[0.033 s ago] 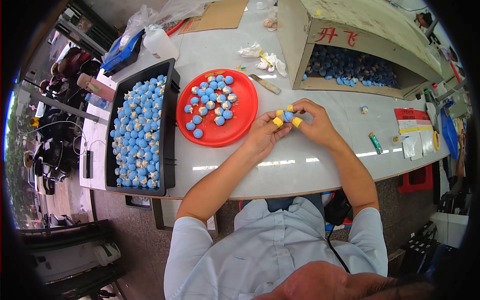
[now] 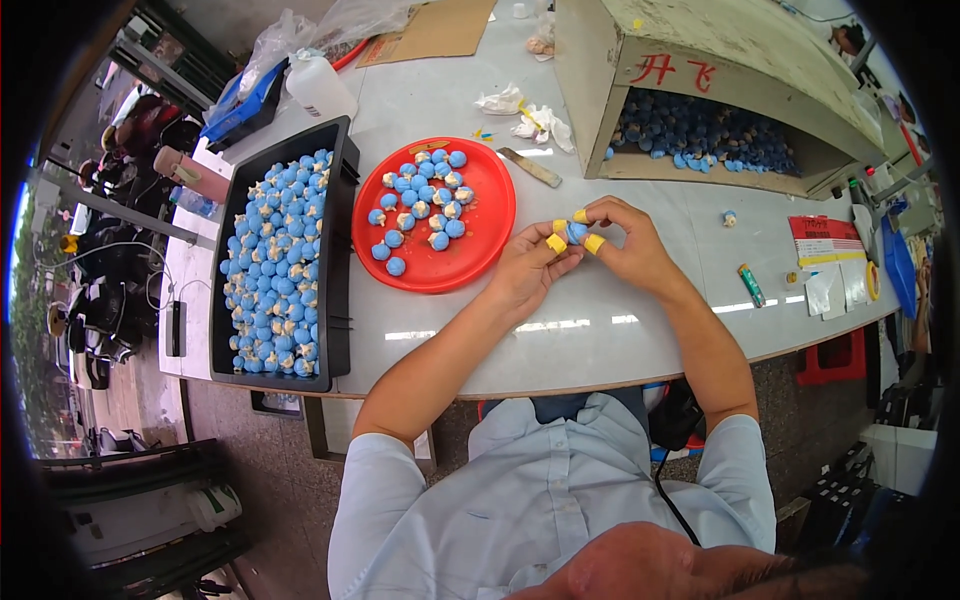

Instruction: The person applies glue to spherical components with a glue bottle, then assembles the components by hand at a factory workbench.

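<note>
Between my fingertips, over the grey table, is a small blue ball [image 2: 575, 232], partly hidden by the fingers. My left hand [image 2: 535, 268] pinches it from the left, with yellow tape wrapped round the fingertips. From the right, my right hand [image 2: 632, 248] grips the same ball with thumb and forefinger, also taped yellow. Left of my hands lies a round red tray [image 2: 470, 270] with several blue balls bearing cream-coloured pieces. Further left, a black bin [image 2: 340, 240] is heaped with similar blue-and-cream balls [image 2: 275, 265].
A box-like shelf [image 2: 600, 100] at the back right holds many blue pieces [image 2: 700, 130]. A flat scraper-like tool [image 2: 530, 167] and crumpled white tissue [image 2: 543, 127] lie behind my hands. To the right are a green tube [image 2: 751, 286], a single ball [image 2: 729, 218] and a red-and-yellow card [image 2: 828, 240].
</note>
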`<state>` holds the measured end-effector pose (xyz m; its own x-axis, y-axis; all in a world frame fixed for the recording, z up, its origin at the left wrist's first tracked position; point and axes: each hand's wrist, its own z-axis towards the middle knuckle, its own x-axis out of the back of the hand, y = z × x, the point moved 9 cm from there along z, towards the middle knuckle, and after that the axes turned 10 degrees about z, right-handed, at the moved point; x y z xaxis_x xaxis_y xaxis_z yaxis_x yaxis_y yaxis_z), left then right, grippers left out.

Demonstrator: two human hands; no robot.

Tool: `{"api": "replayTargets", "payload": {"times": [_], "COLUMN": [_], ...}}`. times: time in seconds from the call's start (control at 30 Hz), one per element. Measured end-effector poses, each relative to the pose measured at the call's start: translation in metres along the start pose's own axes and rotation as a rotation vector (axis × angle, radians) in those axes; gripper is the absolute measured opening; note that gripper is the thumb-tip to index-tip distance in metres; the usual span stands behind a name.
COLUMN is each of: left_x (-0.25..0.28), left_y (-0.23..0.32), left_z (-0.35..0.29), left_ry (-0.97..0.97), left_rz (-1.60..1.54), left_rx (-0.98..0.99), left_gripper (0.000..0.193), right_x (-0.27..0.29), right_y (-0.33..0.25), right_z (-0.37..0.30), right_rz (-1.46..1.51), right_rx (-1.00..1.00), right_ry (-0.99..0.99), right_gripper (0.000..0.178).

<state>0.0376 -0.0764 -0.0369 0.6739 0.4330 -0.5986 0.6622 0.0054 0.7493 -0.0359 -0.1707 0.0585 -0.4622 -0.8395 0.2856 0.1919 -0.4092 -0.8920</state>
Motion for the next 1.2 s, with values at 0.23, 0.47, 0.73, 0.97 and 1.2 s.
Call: {"api": "replayTargets", "payload": {"times": [0.23,0.47,0.73,0.97,1.2], "left_x": [0.0,-0.001,-0.001,0.0,-0.002], "left_y": [-0.002,0.0,-0.003,0.0,0.0], "left_z": [0.001,-0.001,0.0,0.0,-0.001], "left_ry": [-0.032,0.003,0.001,0.006,0.012], "left_rz": [0.009,0.076,0.059,0.1,0.116], "left_rx": [-0.002,-0.012,-0.008,-0.025,0.046], "left_gripper": [0.025,0.025,0.025,0.024,0.027], "right_x": [-0.001,-0.001,-0.002,-0.003,-0.015], "right_y": [-0.001,-0.001,-0.001,0.003,0.045], "right_z": [0.002,0.001,0.0,0.001,-0.014], "right_rz": [-0.002,0.002,0.032,0.025,0.474], "right_rx": [-0.026,-0.036,-0.055,-0.089,-0.634], "right_ry": [-0.022,-0.046,-0.051,-0.076,-0.063], "right_gripper": [0.021,0.02,0.019,0.017,0.019]}}
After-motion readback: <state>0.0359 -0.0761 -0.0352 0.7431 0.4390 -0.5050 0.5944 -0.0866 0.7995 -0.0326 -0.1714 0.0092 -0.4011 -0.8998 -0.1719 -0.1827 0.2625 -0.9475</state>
